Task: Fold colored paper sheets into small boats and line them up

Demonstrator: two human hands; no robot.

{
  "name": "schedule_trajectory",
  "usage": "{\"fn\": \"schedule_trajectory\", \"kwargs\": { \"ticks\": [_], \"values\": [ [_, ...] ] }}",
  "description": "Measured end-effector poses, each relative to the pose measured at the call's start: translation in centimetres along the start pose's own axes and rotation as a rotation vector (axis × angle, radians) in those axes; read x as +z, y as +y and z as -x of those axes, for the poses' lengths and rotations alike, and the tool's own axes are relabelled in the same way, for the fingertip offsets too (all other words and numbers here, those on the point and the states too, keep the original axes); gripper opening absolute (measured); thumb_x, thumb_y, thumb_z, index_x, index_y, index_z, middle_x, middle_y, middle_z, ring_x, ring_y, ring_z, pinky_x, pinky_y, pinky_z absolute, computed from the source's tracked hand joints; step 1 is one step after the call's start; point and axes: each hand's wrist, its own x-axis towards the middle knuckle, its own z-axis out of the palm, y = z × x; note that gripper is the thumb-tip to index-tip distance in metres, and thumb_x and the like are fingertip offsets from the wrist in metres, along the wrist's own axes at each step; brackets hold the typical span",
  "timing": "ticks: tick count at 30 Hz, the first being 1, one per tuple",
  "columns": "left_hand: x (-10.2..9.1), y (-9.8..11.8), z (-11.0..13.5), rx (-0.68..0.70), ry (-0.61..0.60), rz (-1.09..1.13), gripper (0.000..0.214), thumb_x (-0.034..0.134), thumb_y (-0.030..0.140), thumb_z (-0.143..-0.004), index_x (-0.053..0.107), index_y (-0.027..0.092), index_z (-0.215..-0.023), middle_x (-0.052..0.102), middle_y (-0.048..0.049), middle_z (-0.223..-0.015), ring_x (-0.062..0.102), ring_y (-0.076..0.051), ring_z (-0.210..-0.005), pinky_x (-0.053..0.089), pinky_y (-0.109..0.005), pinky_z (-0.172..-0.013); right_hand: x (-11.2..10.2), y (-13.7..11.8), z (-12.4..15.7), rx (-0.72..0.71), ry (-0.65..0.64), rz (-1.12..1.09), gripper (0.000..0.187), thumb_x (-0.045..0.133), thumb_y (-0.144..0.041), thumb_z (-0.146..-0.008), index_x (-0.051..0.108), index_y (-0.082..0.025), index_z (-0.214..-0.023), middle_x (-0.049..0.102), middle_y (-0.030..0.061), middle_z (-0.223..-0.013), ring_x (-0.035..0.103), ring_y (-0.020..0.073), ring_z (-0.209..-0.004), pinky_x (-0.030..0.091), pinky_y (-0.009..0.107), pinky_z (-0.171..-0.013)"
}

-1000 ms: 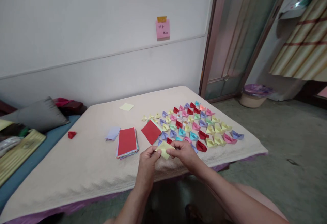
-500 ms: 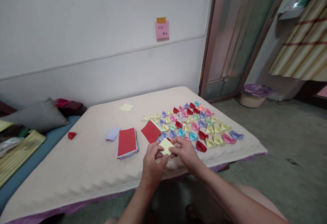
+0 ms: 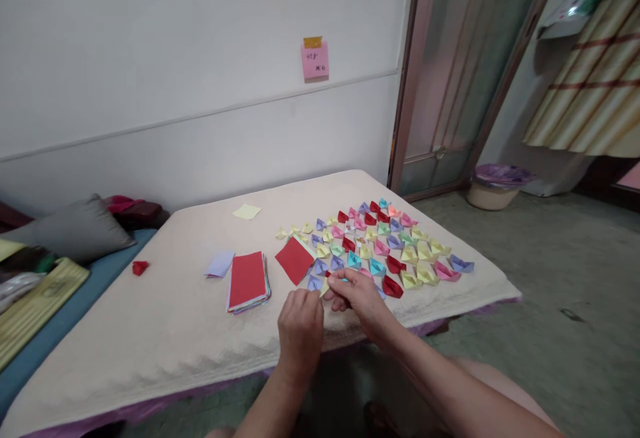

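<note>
Both of my hands meet at the front edge of the bed, pinching a small yellow paper (image 3: 325,286) that is mostly hidden between the fingers. My left hand (image 3: 300,331) is closed on its near side, my right hand (image 3: 356,295) is closed on its far side. Just beyond them lie several small folded paper boats (image 3: 380,245) in yellow, red, blue, pink and purple, set out in rows. A loose red sheet (image 3: 295,259) lies left of the boats, and a stack of coloured paper (image 3: 247,279) with a red top lies further left.
The cream bedcover (image 3: 165,325) also bears a lilac sheet (image 3: 220,263), a yellow sheet (image 3: 247,211) and a red folded piece (image 3: 140,267). A grey pillow (image 3: 75,228) lies at the left. A pink note (image 3: 315,59) hangs on the wall. A basin (image 3: 497,186) stands on the floor by the door.
The yellow paper showed as a flat piece held between both hands; now my fingers have closed over it and only a sliver shows. Both hands have shifted slightly forward.
</note>
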Motion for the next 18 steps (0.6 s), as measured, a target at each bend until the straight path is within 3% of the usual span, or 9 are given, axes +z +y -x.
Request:
{"fn": "schedule_trajectory", "kwargs": {
  "ticks": [5, 8, 13, 18],
  "values": [
    [-0.2, -1.4, -0.6, -0.657, 0.011, 0.701, 0.011, 0.061, 0.027, -0.076, 0.064, 0.016, -0.075, 0.057, 0.0011, -0.059, 0.051, -0.012, -0.056, 0.038, -0.023, -0.055, -0.2, 0.0, -0.1, -0.107, 0.076, 0.015, 0.027, 0.063, -0.042, -0.074, 0.056, -0.016, -0.071, 0.061, -0.0006, -0.057, 0.049, 0.0091, -0.047, 0.036, 0.022, -0.049],
    [0.1, -1.6, -0.8, -0.897, 0.041, 1.059, 0.017, 0.068, 0.029, -0.068, 0.062, 0.015, -0.074, 0.056, 0.0035, -0.056, 0.048, -0.009, -0.050, 0.038, -0.021, -0.053, 0.0, 0.4, -0.2, -0.133, 0.053, 0.037, 0.023, 0.065, -0.038, -0.072, 0.059, -0.016, -0.073, 0.059, -0.0021, -0.059, 0.051, 0.0111, -0.055, 0.037, 0.022, -0.054],
    [0.3, -0.4, -0.5, -0.939, -0.022, 1.247, 0.020, 0.071, 0.027, -0.065, 0.060, 0.014, -0.076, 0.058, 0.0027, -0.057, 0.050, -0.008, -0.051, 0.039, -0.020, -0.054, 0.6, 1.2, 0.0, -0.117, -0.067, -0.004, 0.019, 0.065, -0.034, -0.070, 0.061, -0.017, -0.077, 0.059, -0.0024, -0.063, 0.054, 0.0126, -0.058, 0.039, 0.024, -0.056],
    [-0.2, 0.5, -0.6, -0.898, -0.149, 1.246, 0.023, 0.072, 0.028, -0.064, 0.062, 0.013, -0.079, 0.060, 0.0014, -0.062, 0.050, -0.008, -0.054, 0.038, -0.019, -0.053, 0.5, 0.8, 0.0, -0.141, -0.046, 0.015, 0.014, 0.065, -0.031, -0.067, 0.060, -0.017, -0.068, 0.055, -0.0044, -0.052, 0.047, 0.0106, -0.047, 0.036, 0.023, -0.050]
  ]
}}
